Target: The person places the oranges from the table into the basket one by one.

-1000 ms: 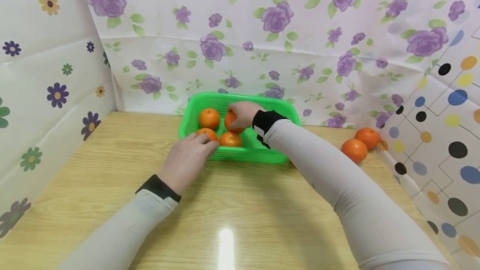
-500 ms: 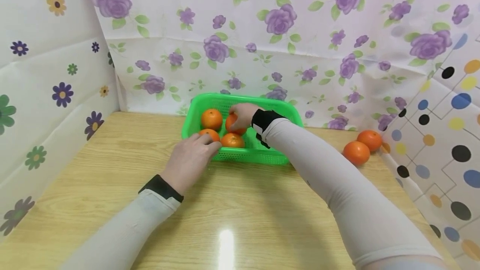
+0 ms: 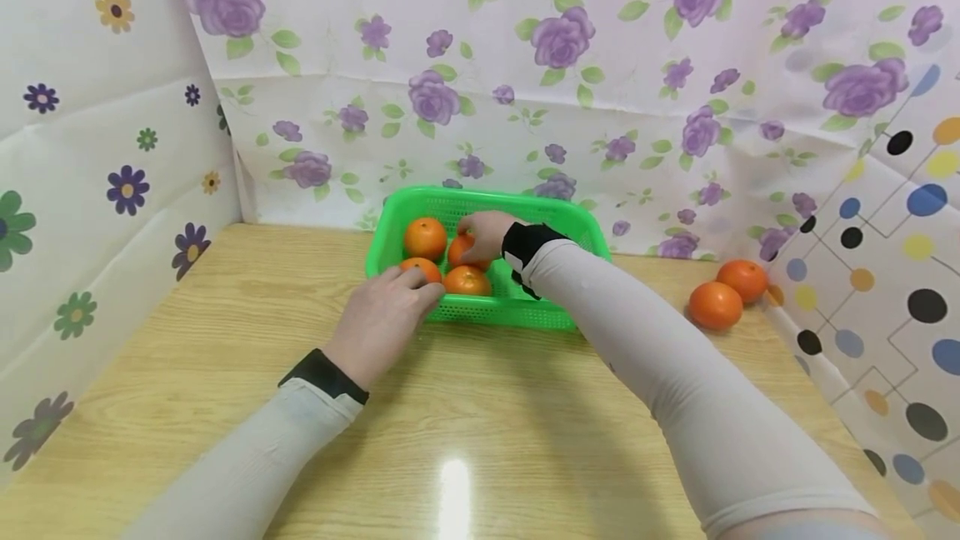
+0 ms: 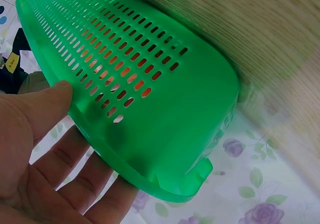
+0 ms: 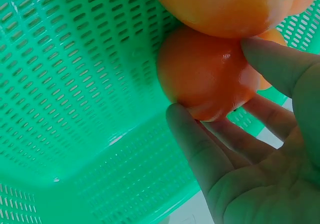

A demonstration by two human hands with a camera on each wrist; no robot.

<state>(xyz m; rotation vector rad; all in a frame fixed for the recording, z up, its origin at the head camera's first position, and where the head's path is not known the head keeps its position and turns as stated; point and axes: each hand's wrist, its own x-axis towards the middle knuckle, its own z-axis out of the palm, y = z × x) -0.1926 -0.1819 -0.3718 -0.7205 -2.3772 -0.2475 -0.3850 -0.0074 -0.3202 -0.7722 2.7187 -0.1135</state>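
A green slotted plastic basket (image 3: 525, 307) stands near the back of the wooden table. My left hand (image 3: 378, 319) holds its front left rim; in the left wrist view the thumb lies outside the basket wall (image 4: 165, 129) and the fingers reach over the edge. Inside the basket, my right hand (image 3: 489, 233) grips an orange (image 5: 205, 74), thumb on one side and fingers on the other. Three more oranges are beside it: one at the back left (image 3: 425, 237), a front left orange (image 3: 423, 267) partly behind my left hand, and a front middle orange (image 3: 468, 281).
Two loose oranges lie on the table at the right, a nearer orange (image 3: 716, 306) and a farther orange (image 3: 743, 281) by the dotted side sheet (image 3: 870, 340). A flowered sheet (image 3: 510, 132) hangs close behind the basket, and another sheet (image 3: 135, 123) covers the left side.
The view has shifted slightly, moving everything a little to the right in the frame. Both hands keep their places at the basket and the orange.
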